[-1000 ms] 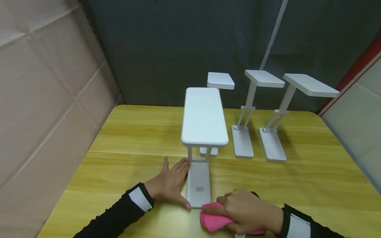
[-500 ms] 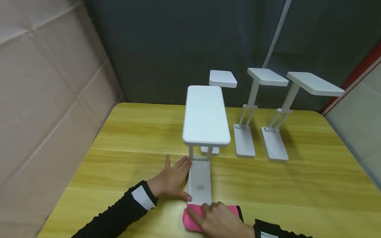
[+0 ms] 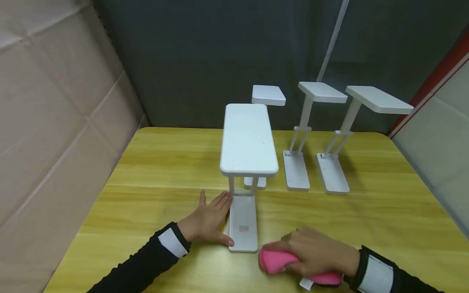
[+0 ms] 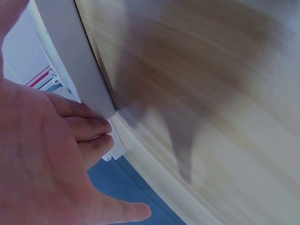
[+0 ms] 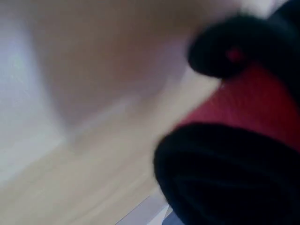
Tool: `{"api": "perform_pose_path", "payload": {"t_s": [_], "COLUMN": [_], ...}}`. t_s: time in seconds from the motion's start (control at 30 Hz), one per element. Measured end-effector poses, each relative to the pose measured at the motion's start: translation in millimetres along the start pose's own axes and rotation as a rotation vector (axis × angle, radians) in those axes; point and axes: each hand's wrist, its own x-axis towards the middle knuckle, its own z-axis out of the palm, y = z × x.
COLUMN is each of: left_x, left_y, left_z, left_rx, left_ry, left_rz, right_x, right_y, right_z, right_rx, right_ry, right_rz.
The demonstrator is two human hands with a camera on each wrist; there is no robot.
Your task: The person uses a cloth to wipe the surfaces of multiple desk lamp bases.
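My left hand lies spread on the table, fingers and thumb touching the left edge of the base of a white folding stand with a flat rectangular top. In the left wrist view, the fingertips of my left hand rest against the stand's white base. My right hand grips a folded pink cloth with a white tag, on the table just right of the base's near corner and apart from it. Close up, the right wrist view shows the cloth reddish with thick black edges; no fingers show there.
Three similar white stands stand farther back: one partly hidden behind the near stand, one to its right and one farther right. The wooden table meets a dark backdrop, with pale walls on both sides.
The cloth went left across the front end of the base with my right hand, then came back right and clear of it. My left hand stays at the base's left edge.
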Motion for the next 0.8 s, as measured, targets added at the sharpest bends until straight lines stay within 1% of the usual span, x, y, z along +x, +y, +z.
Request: {"api": "perform_pose_path", "payload": {"t_s": [0.03,0.1,0.13,0.2,0.3,0.37,0.47,0.57,0.67,0.8], "left_x": [0.1,0.4,0.5,0.4,0.2,-0.6,-1.4,-1.9,-2.8,-3.4], "left_y": [-1.0,-3.0,-3.7,-4.2,-2.1,0.6,4.9,8.8,11.9,13.4], "left_z": [0.1,0.8,1.5,3.3,7.8,9.7,11.1,10.0,6.9,3.3], "left_rx": [0.002,0.016,0.019,0.022,0.02,0.013,0.017,0.04,0.073,0.08], "left_ry": [-0.002,-0.007,-0.005,-0.001,0.016,0.019,0.019,0.027,0.037,0.039], "left_rz": [0.003,0.007,0.01,0.02,0.037,0.048,0.051,0.045,0.034,0.024], "right_x": [3,14,22,37,54,59,57,47,36,20], "right_y": [7,17,22,29,34,34,29,19,3,-16], "right_z": [-6.0,-15.2,-18.4,-21.9,-19.1,-11.3,-0.8,1.7,-0.9,0.0], "right_rx": [0.0,-0.019,-0.046,-0.137,-0.252,-0.297,-0.302,-0.296,-0.305,-0.277], "right_ry": [0.025,0.094,0.13,0.181,0.203,0.202,0.2,0.189,0.137,0.055], "right_rz": [0.007,0.054,0.081,0.121,0.167,0.193,0.224,0.211,0.173,0.12]}}
